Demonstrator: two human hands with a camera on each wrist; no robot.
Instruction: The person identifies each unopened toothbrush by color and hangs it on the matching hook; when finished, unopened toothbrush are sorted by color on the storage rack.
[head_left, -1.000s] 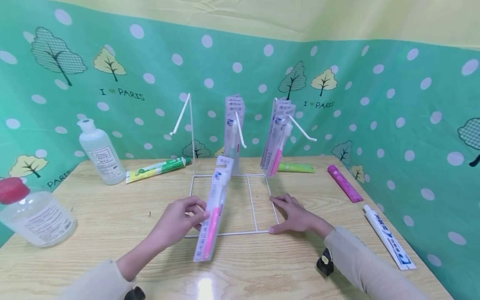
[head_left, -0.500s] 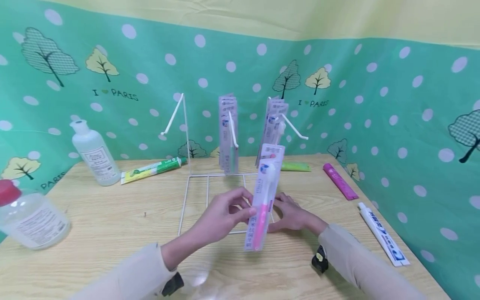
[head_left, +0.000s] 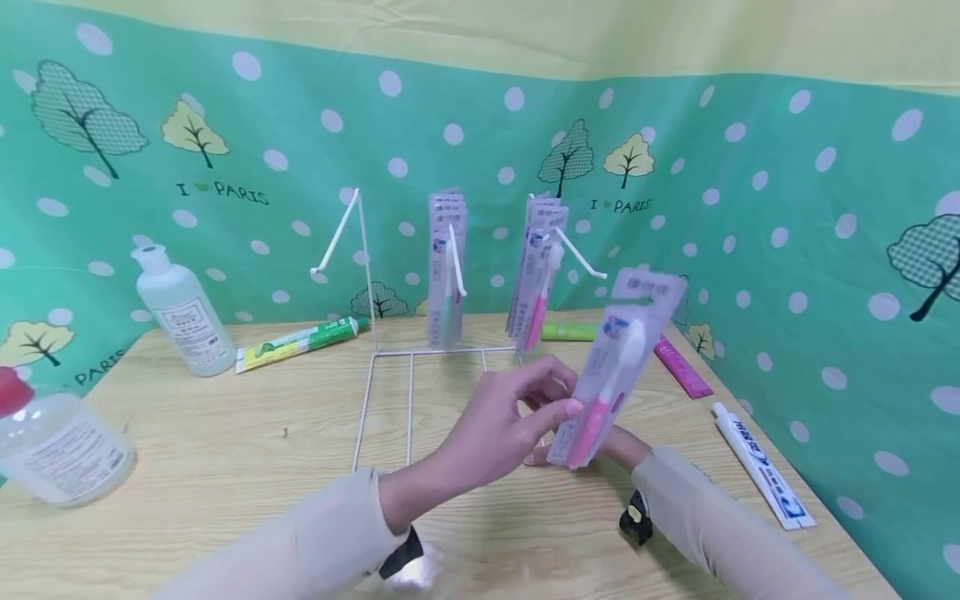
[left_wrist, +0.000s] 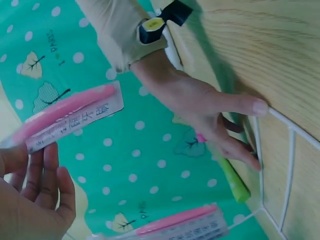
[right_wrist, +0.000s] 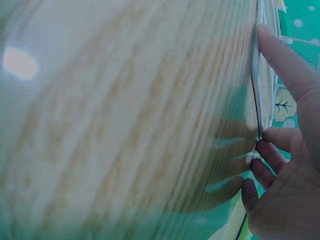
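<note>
My left hand (head_left: 510,421) pinches a packaged toothbrush (head_left: 606,375) by its lower left edge, with the pink handle down and the pack tilted right. The pack hangs in front of my right hand (left_wrist: 200,102) and hides most of it in the head view. As the left wrist view shows, the right hand's thumb rests on a base corner of the white wire display rack (head_left: 410,408), and its fingers touch the side rod. Packaged toothbrushes (head_left: 447,275) hang on the rack's middle hook, and more packaged toothbrushes (head_left: 540,275) on the right hook. Nothing hangs on its left hook (head_left: 336,233).
At the left stand a clear bottle (head_left: 183,312) and a red-capped bottle (head_left: 63,446). A green and yellow toothpaste tube (head_left: 300,343) lies behind. Right of the rack are a lime tube (head_left: 570,332), a magenta tube (head_left: 682,367) and a white toothpaste tube (head_left: 761,467).
My left hand has carried the packaged toothbrush rightward across the rack's front, and the pack now leans further right. The right hand has kept its place at the rack's base.
</note>
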